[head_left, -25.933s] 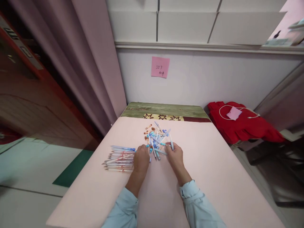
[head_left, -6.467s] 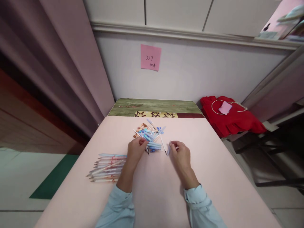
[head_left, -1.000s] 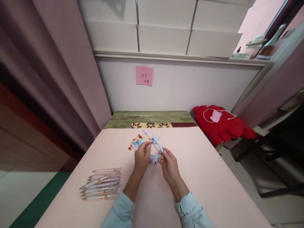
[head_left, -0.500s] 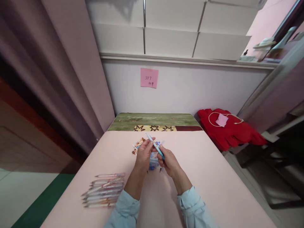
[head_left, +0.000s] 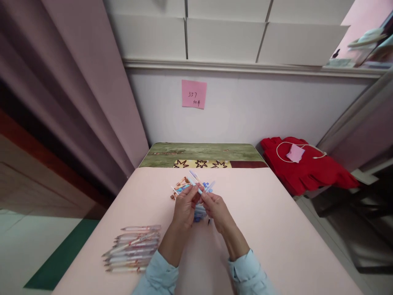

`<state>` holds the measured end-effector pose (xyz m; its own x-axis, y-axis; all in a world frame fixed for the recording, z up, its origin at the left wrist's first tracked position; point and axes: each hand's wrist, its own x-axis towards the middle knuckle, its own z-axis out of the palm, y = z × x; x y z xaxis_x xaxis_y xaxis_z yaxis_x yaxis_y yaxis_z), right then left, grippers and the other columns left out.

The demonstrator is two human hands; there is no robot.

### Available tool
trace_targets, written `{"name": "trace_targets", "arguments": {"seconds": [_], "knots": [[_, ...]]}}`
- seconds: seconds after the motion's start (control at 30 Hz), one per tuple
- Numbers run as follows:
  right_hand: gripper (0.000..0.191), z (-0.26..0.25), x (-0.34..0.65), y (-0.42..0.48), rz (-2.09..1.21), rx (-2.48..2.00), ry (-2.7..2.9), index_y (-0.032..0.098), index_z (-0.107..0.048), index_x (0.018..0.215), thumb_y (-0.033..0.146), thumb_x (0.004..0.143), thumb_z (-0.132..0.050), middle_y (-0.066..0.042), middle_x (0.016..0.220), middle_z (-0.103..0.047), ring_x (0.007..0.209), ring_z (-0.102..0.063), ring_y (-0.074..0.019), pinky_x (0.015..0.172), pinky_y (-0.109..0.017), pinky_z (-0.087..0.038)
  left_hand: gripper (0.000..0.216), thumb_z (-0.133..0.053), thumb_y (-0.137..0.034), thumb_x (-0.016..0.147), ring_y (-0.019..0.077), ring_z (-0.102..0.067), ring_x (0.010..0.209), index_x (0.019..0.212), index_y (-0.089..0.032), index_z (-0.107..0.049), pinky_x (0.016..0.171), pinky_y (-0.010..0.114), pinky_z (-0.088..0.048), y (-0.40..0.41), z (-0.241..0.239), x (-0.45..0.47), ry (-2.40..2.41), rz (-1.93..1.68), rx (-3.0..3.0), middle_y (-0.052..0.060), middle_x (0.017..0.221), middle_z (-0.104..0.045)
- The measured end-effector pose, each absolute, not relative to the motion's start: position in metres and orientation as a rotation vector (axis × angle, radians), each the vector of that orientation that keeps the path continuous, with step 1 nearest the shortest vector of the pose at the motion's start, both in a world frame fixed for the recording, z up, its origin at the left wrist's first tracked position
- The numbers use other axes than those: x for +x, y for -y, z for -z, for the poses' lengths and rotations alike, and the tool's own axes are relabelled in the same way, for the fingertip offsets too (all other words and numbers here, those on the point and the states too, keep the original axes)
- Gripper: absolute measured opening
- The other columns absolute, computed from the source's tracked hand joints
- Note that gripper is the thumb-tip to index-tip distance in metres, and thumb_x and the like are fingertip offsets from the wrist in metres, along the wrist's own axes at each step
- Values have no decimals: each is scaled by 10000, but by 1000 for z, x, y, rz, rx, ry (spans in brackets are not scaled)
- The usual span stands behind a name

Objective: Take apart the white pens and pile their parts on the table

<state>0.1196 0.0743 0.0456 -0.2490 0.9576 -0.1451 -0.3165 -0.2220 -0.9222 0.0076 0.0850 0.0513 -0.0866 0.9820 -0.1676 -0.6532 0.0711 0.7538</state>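
My left hand [head_left: 184,207] and my right hand [head_left: 215,207] meet over the middle of the pink table [head_left: 270,237]. Both pinch one light-blue pen [head_left: 194,180], which slants up and away from the fingertips. Just behind and under the hands lies a loose heap of blue and orange pens and pen parts [head_left: 184,186]. At the near left of the table lies a tidy row of pens [head_left: 133,248], clear of both hands.
A green patterned surface [head_left: 202,152] adjoins the table's far end under a white wall with a pink sticky note [head_left: 193,94]. Red cloth with a white cable [head_left: 302,163] lies to the right. A curtain [head_left: 92,90] hangs at left.
Over the last second my hands drew closer together on the pen, and my right hand slid up along it toward my left. The row of pens stayed put.
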Motion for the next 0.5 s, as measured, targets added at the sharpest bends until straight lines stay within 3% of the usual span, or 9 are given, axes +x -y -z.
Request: {"name": "trace_targets", "arguments": {"seconds": [0.17, 0.23, 0.33, 0.5], "knots": [[300, -50, 121, -73, -1344, -1054, 1170, 154, -674, 749, 444, 724, -746, 28, 618, -557, 570, -445, -96, 553, -216, -341, 233, -825, -291, 652, 108, -631, 655, 768, -117, -723, 642, 202, -490, -86, -54, 7, -901, -1515, 486, 41, 744, -714], [340, -55, 123, -72, -1385, -1079, 1161, 158, -657, 752, 496, 767, -693, 27, 610, -560, 521, -429, -88, 503, -215, -315, 234, -824, -292, 652, 109, -640, 682, 776, -118, -728, 683, 200, -492, -85, -57, 7, -899, -1497, 521, 42, 758, -719], [502, -61, 126, -71, -1540, -1115, 1124, 166, -548, 614, 609, 850, -525, 43, 476, -451, 403, -316, -67, 404, -217, -195, 275, -832, -300, 635, 132, -662, 722, 816, -112, -743, 736, 219, -496, -83, -62, 8, -875, -1396, 591, 61, 785, -730], [410, -67, 124, -69, -1755, -977, 939, 166, -543, 692, 553, 758, -661, 65, 522, -461, 370, -258, -33, 377, -201, -108, 358, -832, -332, 627, 155, -670, 722, 895, -113, -743, 693, 235, -503, -80, -67, 10, -842, -1338, 587, 88, 802, -735]]}}
